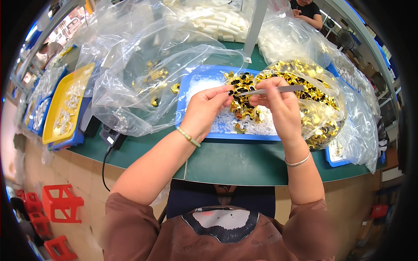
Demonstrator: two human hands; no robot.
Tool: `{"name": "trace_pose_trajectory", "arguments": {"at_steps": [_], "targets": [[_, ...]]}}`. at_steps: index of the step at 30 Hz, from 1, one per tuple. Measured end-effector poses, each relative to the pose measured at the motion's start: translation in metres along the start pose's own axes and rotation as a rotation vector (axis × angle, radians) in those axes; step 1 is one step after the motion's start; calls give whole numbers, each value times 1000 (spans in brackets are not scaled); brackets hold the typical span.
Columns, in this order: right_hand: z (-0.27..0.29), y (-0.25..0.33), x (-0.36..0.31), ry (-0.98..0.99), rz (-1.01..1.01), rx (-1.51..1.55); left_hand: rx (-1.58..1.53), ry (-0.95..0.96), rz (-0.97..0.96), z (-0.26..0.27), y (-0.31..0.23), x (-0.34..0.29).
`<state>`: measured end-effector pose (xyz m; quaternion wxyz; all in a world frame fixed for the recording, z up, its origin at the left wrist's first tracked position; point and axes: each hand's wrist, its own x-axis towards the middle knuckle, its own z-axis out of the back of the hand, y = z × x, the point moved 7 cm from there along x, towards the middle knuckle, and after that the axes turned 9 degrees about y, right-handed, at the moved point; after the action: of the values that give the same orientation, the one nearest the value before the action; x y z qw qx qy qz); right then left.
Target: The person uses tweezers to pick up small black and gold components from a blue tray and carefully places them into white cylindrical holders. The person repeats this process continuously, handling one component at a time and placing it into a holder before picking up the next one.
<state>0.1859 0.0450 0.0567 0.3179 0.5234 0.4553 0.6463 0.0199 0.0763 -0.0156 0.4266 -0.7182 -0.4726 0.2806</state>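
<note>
My left hand (204, 108) pinches a small black-and-gold part (230, 92) between thumb and fingertips. In my right hand (281, 104) is a pair of metal tweezers (292, 88), its tips pointing left and reaching close to that part; whether they touch it I cannot tell. Both hands are above a blue tray (235, 136). Inside lie a heap of shiny gold-and-black parts (243, 113) and many small white or clear pieces (265, 126). To the right of my right hand, a clear plastic bag (324, 115) bulges with more of the gold-and-black parts.
A large clear bag (130, 93) spreads over the green table (230, 158) on the left. White cylinders (217, 21) fill a bag at the back, near a metal post (256, 30). A yellow tray (54, 124) stands far left; red stools (63, 202) are on the floor. Another person (308, 12) sits beyond.
</note>
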Motion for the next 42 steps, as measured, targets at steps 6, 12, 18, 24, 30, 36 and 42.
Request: {"name": "trace_pose_trajectory", "arguments": {"at_steps": [6, 12, 18, 24, 30, 36, 42], "targets": [[-13, 0, -1, -1, -60, -182, -86, -4, -35, 0, -4, 0], [-18, -7, -2, -48, 4, -371, 6, -15, -17, 3, 3, 1], [-19, -6, -3, -72, 24, -445, 81, -22, -7, 2, 3, 1], [-14, -15, -1, -84, 1, -349, 82, -10, -3, 3, 4, 2], [-16, -17, -1, -79, -28, -291, 77, -32, -23, 5, 5, 3], [-12, -18, -2, -159, 7, -262, 54, -55, -25, 5, 4, 3], [-12, -14, -2, -166, -1, -274, 82, -30, 0, 4, 3, 2]]}}
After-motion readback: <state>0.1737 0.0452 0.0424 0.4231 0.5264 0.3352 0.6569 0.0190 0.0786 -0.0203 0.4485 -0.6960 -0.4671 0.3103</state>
